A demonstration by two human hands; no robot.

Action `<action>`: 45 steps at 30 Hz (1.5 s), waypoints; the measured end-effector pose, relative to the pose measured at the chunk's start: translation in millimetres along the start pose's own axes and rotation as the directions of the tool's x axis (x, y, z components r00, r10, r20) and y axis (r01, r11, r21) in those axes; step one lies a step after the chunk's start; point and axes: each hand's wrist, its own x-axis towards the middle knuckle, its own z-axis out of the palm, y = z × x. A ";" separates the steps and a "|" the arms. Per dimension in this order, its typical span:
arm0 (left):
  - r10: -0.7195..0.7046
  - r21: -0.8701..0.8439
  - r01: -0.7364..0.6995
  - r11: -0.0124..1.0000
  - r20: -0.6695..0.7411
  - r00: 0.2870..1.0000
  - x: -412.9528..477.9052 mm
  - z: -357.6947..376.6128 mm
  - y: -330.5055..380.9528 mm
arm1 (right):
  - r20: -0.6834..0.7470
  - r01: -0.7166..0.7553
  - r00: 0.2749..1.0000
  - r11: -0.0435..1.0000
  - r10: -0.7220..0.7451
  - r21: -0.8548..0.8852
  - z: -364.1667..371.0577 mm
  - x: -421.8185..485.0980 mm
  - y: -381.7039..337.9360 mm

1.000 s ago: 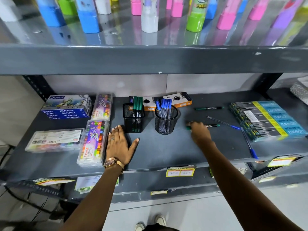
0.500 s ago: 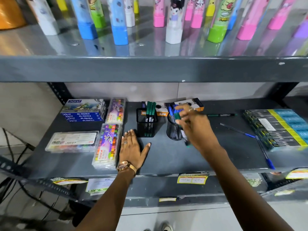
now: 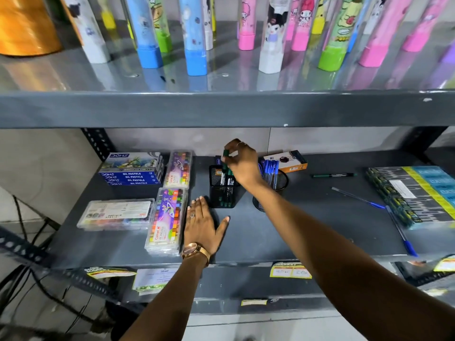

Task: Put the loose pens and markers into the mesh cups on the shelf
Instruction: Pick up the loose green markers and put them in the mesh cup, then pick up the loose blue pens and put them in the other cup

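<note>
Two black mesh cups stand on the grey shelf (image 3: 283, 232). The square cup (image 3: 220, 196) holds green markers; the round cup (image 3: 277, 183), partly behind my right forearm, holds blue pens. My right hand (image 3: 242, 162) pinches the top of a green marker (image 3: 226, 159), upright over the square cup with its lower end inside. My left hand (image 3: 204, 223) lies flat on the shelf in front of that cup, fingers spread. Loose on the shelf to the right lie a green marker (image 3: 333, 175) and two blue pens (image 3: 357, 198), (image 3: 401, 233).
Oil pastel boxes (image 3: 131, 172) and clear crayon cases (image 3: 166, 220) fill the shelf's left side. An orange-black box (image 3: 285, 161) lies behind the cups. A flat pack of pens (image 3: 416, 193) sits at the right. The upper shelf edge (image 3: 221, 109) overhangs, with tall colourful tubes on it.
My right hand picked the green marker off the shelf, carried it left past the round cup, and now holds it upright in the square cup. The left hand stayed put.
</note>
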 end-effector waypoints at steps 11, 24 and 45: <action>-0.007 0.011 0.007 1.000 0.003 1.000 -1.4 -2.9 2.9 | 0.040 0.053 0.998 0.969 -0.045 -0.240 5.9 -3.5 2.7; -0.013 0.013 0.012 1.000 0.023 1.000 -4.7 -10.4 7.6 | 0.125 0.133 0.989 0.808 -0.074 -0.574 6.4 13.0 -7.0; 0.002 0.075 -0.002 0.997 0.010 1.000 3.0 1.9 1.3 | -0.094 -0.313 0.941 0.737 0.324 -0.599 -136.3 -19.1 160.9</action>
